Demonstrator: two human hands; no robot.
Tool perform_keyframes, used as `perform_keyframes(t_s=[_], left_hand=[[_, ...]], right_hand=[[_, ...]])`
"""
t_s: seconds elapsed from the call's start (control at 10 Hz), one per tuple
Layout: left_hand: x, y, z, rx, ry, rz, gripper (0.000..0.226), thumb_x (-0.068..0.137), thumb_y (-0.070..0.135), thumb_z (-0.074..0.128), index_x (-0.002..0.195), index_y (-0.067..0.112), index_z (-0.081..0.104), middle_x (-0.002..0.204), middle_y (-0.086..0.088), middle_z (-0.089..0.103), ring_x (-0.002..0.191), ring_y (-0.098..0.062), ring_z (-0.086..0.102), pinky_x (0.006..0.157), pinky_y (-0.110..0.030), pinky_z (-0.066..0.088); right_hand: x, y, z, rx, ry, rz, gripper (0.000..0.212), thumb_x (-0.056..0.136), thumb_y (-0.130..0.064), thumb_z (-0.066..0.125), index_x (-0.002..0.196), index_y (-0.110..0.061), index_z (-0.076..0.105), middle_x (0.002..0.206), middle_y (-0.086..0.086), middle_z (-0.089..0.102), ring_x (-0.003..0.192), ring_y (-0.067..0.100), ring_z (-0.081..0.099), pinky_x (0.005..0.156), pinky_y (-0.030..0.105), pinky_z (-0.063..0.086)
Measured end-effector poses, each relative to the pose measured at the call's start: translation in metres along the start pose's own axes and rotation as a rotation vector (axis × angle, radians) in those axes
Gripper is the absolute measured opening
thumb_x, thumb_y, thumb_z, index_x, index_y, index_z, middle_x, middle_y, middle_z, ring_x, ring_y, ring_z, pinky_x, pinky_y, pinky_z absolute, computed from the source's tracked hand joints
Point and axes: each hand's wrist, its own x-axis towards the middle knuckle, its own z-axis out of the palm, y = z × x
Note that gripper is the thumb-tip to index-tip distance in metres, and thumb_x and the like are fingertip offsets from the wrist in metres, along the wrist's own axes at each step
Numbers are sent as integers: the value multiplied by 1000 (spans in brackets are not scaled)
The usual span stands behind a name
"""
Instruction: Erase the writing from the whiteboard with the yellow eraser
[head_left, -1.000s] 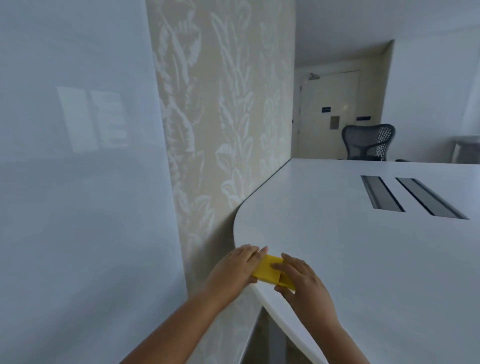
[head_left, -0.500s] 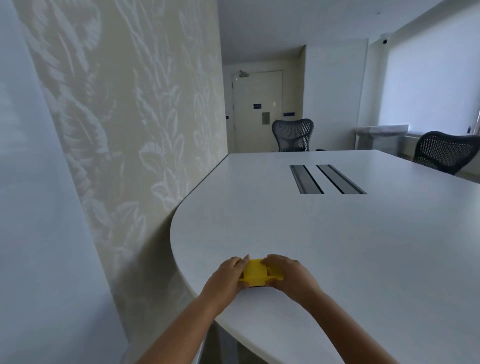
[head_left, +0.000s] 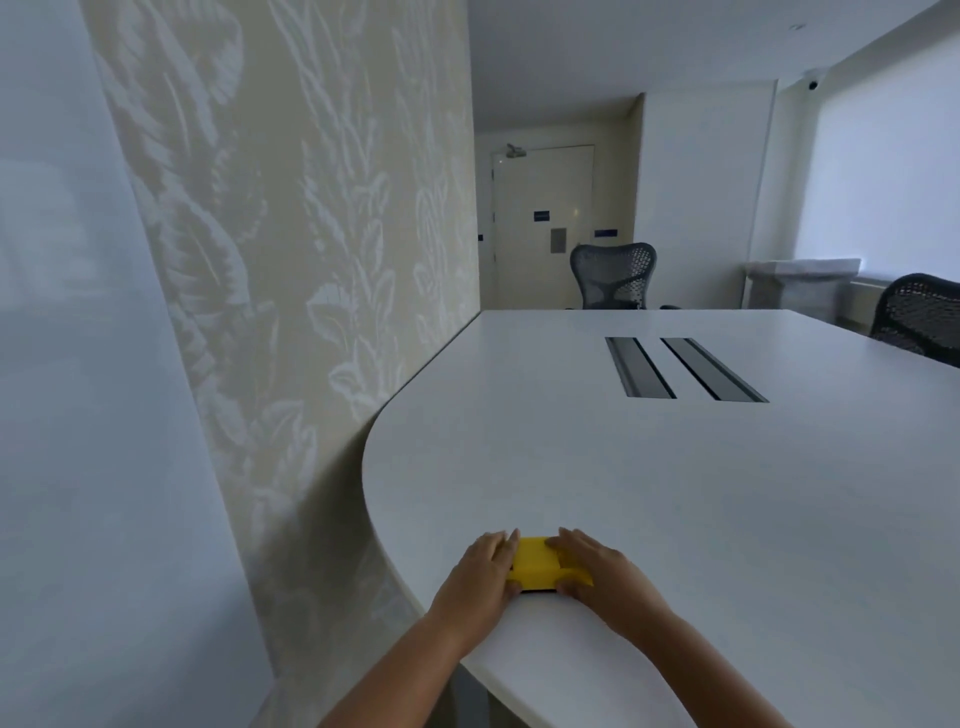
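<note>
The yellow eraser (head_left: 535, 569) lies flat on the white table (head_left: 675, 493), close to its rounded near edge. My left hand (head_left: 480, 579) grips the eraser's left end, and my right hand (head_left: 597, 574) covers its right end with fingers laid over the top. The whiteboard (head_left: 78, 389) fills the left side of the view as a glossy pale panel; no writing shows on the part I can see.
A leaf-patterned wall (head_left: 322, 260) runs between the whiteboard and the table. Two dark cable slots (head_left: 680, 366) sit in the tabletop. Mesh office chairs stand at the far end (head_left: 613, 275) and at the right (head_left: 919, 317), with a door (head_left: 540, 223) behind.
The eraser has come down from the table's edge to lie flat on the tabletop, both hands still on it. My view has turned right, away from the whiteboard.
</note>
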Motion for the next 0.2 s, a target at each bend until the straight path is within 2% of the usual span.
perform_keyframes(t_s=[0.1, 0.2], left_hand=[[-9, 0, -3, -1, -13, -11, 78, 90, 61, 11, 152, 16, -4, 161, 1, 2, 147, -15, 2, 117, -26, 8], [-17, -12, -3, -2, 64, -56, 105, 66, 78, -15, 148, 12, -18, 160, 4, -7, 147, -14, -5, 113, -23, -5]], right_hand=[[0, 4, 8, 91, 5, 8, 59, 87, -25, 60, 137, -30, 31, 151, -3, 24, 139, 12, 17, 106, 27, 25], [2, 5, 6, 165, 120, 12, 71, 79, -29, 69, 138, -30, 30, 151, -4, 23, 138, 8, 12, 106, 28, 24]])
